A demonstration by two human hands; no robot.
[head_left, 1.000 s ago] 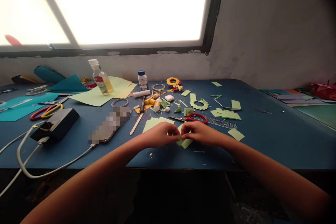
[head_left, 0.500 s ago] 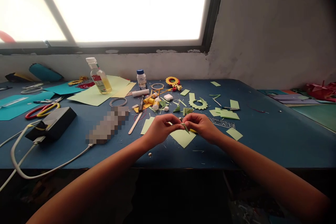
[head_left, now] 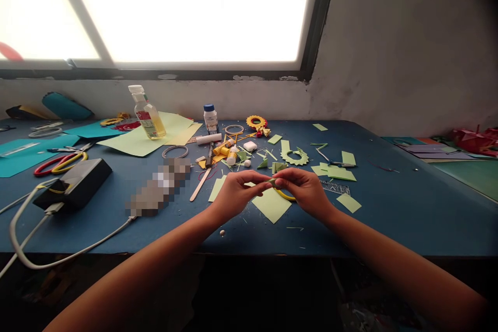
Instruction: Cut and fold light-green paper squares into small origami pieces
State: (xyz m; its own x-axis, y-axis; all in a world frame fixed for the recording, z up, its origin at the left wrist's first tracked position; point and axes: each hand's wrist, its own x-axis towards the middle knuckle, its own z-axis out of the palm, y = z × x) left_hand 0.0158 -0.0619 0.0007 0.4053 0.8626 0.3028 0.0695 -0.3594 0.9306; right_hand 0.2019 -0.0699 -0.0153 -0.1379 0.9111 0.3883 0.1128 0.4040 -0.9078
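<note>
Between the fingertips of both hands is a small folded piece of light green paper (head_left: 273, 182), partly hidden by the fingers. My left hand (head_left: 240, 193) pinches its left end, thumb underneath. My right hand (head_left: 305, 190) grips the other end between thumb and forefinger. Below them a light green paper sheet (head_left: 271, 208) lies flat on the blue table. A yellow loop (head_left: 286, 195), perhaps a scissors handle, shows beside the right fingers. Just beyond the hands stand folded green paper pieces (head_left: 278, 167) and a green paper ring with a toothed edge (head_left: 301, 158).
A bottle of yellowish liquid (head_left: 150, 116) stands on paper at the back left. A blue-capped white bottle (head_left: 210, 119) is near the wall. On the left sit a black box with cables (head_left: 83, 181) and red-and-yellow-handled scissors (head_left: 64, 162). A wooden stick (head_left: 200, 185) lies left of the hands.
The folded paper has turned from a downward slant to nearly level between the fingers. My right hand has shifted slightly right, and more of the yellow loop shows.
</note>
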